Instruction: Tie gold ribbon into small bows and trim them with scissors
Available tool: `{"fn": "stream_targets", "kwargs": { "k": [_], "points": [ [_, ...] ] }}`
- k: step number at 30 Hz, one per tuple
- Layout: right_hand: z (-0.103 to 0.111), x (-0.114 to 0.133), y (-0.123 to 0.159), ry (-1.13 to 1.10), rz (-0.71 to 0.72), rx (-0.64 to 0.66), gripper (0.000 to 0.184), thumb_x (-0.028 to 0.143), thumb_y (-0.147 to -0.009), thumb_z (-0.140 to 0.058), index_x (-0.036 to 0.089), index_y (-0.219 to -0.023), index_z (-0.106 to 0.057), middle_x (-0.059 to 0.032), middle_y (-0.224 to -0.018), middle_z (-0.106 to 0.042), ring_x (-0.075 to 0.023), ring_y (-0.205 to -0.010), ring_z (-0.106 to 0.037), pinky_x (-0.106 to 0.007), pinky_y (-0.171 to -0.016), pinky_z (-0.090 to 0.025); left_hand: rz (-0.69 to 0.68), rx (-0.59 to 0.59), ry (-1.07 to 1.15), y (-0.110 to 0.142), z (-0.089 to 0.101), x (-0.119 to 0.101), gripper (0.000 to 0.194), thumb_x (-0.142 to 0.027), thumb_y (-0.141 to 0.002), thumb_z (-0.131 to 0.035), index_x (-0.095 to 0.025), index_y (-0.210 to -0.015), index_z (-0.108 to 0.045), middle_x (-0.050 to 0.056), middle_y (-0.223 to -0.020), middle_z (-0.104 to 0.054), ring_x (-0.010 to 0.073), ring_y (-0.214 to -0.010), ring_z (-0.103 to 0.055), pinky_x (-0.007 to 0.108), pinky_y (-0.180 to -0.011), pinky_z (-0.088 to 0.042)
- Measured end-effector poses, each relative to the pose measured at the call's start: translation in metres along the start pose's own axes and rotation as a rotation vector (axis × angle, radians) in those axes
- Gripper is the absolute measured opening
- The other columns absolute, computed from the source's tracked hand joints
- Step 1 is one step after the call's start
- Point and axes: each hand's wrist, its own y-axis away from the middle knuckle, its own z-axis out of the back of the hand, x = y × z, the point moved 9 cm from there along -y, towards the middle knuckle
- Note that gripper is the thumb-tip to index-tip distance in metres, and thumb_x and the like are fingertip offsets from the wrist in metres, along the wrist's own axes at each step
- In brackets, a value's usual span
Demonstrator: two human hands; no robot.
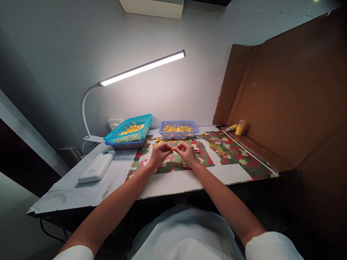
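Note:
My left hand (160,153) and my right hand (187,153) meet over the patterned mat, thumbs and fingertips pinched together. Between them is a small yellow-gold piece (174,148), too small to name. Close to my right hand, a pinkish-red tool handle (197,151) shows in part; the hand hides the rest of it. Yellow strips (159,141) lie on the mat just behind my left hand. Off to the right, a heap of fine gold chain-like strands (218,149) rests on the mat.
A turquoise basket (148,124) of yellow pieces sits tilted on another basket; a blue-violet basket (179,135) holds gold pieces. At left are a white power bank (97,167) and a lamp (84,108). Cardboard (284,90) walls the right, with a yellow bottle (239,129) beside it.

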Motion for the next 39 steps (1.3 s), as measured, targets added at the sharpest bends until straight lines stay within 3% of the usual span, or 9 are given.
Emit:
{"fn": "stream_targets", "kwargs": {
  "k": [7,11,14,17,21,24,30,35,39],
  "points": [
    [-0.014,-0.018,-0.006,-0.192,-0.130,0.114,0.026,0.045,-0.072,-0.063,0.019,-0.072,-0.064,-0.0028,-0.075,-0.066,-0.0166,-0.071,-0.059,-0.030,-0.066,-0.047,-0.106,0.054,-0.243,0.002,-0.008,-0.017,0.009,-0.025,-0.073,-0.068,-0.018,-0.067,-0.068,0.003,-0.065,-0.068,0.0139,-0.057,-0.060,0.025,-0.057,-0.049],
    [-0.007,-0.014,-0.011,-0.247,-0.106,0.030,0.023,0.043,-0.069,-0.067,0.020,-0.071,-0.062,-0.0028,-0.076,-0.066,-0.0165,-0.073,-0.059,-0.031,-0.071,-0.048,-0.131,0.079,-0.329,0.002,-0.011,-0.021,0.008,-0.021,-0.072,-0.065,-0.020,-0.064,-0.067,0.001,-0.063,-0.068,0.0133,-0.056,-0.059,0.025,-0.057,-0.047],
    [0.020,-0.006,-0.023,-0.365,-0.099,-0.157,0.026,0.047,-0.072,-0.065,0.022,-0.075,-0.057,-0.0019,-0.077,-0.066,-0.0149,-0.071,-0.059,-0.030,-0.069,-0.049,-0.104,0.117,-0.353,0.002,-0.011,-0.014,0.008,-0.018,-0.069,-0.064,-0.020,-0.062,-0.066,0.000,-0.058,-0.066,0.0122,-0.053,-0.057,0.023,-0.055,-0.045],
    [0.060,0.011,-0.041,-0.472,-0.059,-0.313,0.027,0.049,-0.077,-0.061,0.023,-0.080,-0.053,-0.0009,-0.077,-0.067,-0.0103,-0.057,-0.051,-0.025,-0.055,-0.046,-0.007,0.135,-0.342,0.000,-0.008,0.002,0.006,-0.015,-0.065,-0.064,-0.019,-0.061,-0.064,-0.002,-0.053,-0.061,0.0112,-0.050,-0.054,0.021,-0.050,-0.041],
    [0.103,0.044,-0.065,-0.591,0.036,-0.352,0.023,0.041,-0.077,-0.068,0.022,-0.081,-0.055,0.0022,-0.073,-0.067,-0.0066,-0.051,-0.053,-0.020,-0.052,-0.047,0.132,0.133,-0.219,-0.002,-0.007,0.017,0.008,-0.020,-0.064,-0.067,-0.018,-0.062,-0.060,-0.004,-0.052,-0.057,0.0097,-0.047,-0.050,0.020,-0.047,-0.037],
    [0.116,0.051,-0.074,-0.638,-0.022,-0.373,0.021,0.035,-0.076,-0.071,0.021,-0.079,-0.057,0.0051,-0.065,-0.065,-0.0056,-0.054,-0.059,-0.016,-0.055,-0.051,0.235,0.172,-0.099,0.000,-0.015,0.019,0.014,-0.026,-0.063,-0.071,-0.016,-0.065,-0.060,-0.004,-0.054,-0.057,0.0085,-0.047,-0.049,0.020,-0.047,-0.037],
    [0.111,0.027,-0.079,-0.753,-0.231,-0.404,0.011,0.016,-0.079,-0.070,0.018,-0.076,-0.059,0.0061,-0.060,-0.065,-0.0045,-0.055,-0.063,-0.013,-0.057,-0.054,0.498,0.257,0.179,0.016,-0.033,0.020,0.019,-0.026,-0.061,-0.075,-0.014,-0.073,-0.065,-0.001,-0.064,-0.062,0.0090,-0.058,-0.055,0.021,-0.058,-0.043],
    [0.099,-0.008,-0.076,-0.788,-0.477,-0.386,0.021,0.002,-0.086,-0.058,0.016,-0.070,-0.056,0.0045,-0.057,-0.063,-0.0033,-0.051,-0.061,-0.010,-0.053,-0.052,0.705,0.218,0.461,0.029,-0.046,0.021,0.014,-0.017,-0.066,-0.072,-0.014,-0.070,-0.059,0.003,-0.076,-0.067,0.0121,-0.071,-0.064,0.024,-0.070,-0.052],
    [0.086,-0.035,-0.069,-0.763,-0.627,-0.366,0.024,0.000,-0.088,-0.053,0.016,-0.069,-0.054,0.0044,-0.053,-0.060,-0.0033,-0.047,-0.058,-0.009,-0.051,-0.051,0.832,0.141,0.618,0.046,-0.054,0.016,0.009,-0.011,-0.073,-0.063,-0.015,-0.075,-0.055,0.004,-0.071,-0.067,0.0144,-0.066,-0.067,0.028,-0.070,-0.056]
  ]
}}
